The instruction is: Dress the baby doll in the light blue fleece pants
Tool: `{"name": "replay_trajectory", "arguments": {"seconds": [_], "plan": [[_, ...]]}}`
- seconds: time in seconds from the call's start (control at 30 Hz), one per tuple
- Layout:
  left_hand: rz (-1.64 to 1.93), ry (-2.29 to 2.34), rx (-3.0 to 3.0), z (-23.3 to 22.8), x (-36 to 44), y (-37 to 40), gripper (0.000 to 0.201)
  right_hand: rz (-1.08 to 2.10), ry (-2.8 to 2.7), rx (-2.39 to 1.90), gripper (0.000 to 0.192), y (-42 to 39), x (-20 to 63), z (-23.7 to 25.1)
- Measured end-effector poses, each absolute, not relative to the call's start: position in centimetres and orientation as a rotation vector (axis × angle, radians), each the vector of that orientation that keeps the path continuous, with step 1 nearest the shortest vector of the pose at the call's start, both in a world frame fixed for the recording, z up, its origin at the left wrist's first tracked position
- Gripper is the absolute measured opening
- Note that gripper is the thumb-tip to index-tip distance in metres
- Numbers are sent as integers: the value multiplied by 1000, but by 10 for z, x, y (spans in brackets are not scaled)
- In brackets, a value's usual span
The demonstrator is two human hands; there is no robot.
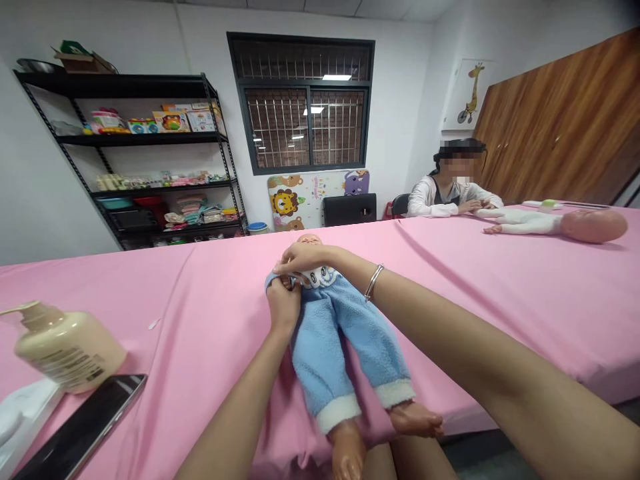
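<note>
Item: soft-bodied baby doll in fleecy blue trousers (345,347), on its back on the pink-covered table (210,300), feet toward you. Your left hand (283,303) pinches the waistband; your right hand (303,259) grips it opposite, steadying the doll.

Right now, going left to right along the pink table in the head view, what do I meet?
Pump bottle → phone → left hand at the waistband → doll in blue trousers → bracelet on the right wrist → second doll by the seated person.

Pump bottle (67,347), phone (83,427) block left; right cloth (500,300) free.
</note>
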State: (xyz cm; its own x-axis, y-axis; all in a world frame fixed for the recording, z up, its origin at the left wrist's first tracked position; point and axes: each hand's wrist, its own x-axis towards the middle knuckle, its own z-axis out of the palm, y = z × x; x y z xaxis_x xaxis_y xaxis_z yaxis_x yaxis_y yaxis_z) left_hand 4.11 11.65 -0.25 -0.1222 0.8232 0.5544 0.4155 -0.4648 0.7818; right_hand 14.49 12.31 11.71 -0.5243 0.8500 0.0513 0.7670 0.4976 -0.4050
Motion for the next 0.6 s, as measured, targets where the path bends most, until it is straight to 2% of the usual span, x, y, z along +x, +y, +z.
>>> {"name": "replay_trajectory", "arguments": {"seconds": [0.1, 0.23, 0.4, 0.5, 0.6], "plan": [[1420, 1388, 1806, 0, 36, 119, 9, 626, -2456, -1390, 25, 125, 149, 116], [1375, 1382, 1909, 3, 31, 119, 10, 1034, -2135, -1208, 20, 140, 147, 108], [1439, 1158, 2133, 5, 29, 114, 11, 1462, -1701, -917, 14, 170, 136, 92], [1443, 1007, 1977, 10, 22, 116, 19, 1481, -1481, -989, 30, 187, 135, 74], [1545, 943, 1543, 16, 6, 125, 24, 1384, -1393, -1106, 48, 196, 139, 55]]}}
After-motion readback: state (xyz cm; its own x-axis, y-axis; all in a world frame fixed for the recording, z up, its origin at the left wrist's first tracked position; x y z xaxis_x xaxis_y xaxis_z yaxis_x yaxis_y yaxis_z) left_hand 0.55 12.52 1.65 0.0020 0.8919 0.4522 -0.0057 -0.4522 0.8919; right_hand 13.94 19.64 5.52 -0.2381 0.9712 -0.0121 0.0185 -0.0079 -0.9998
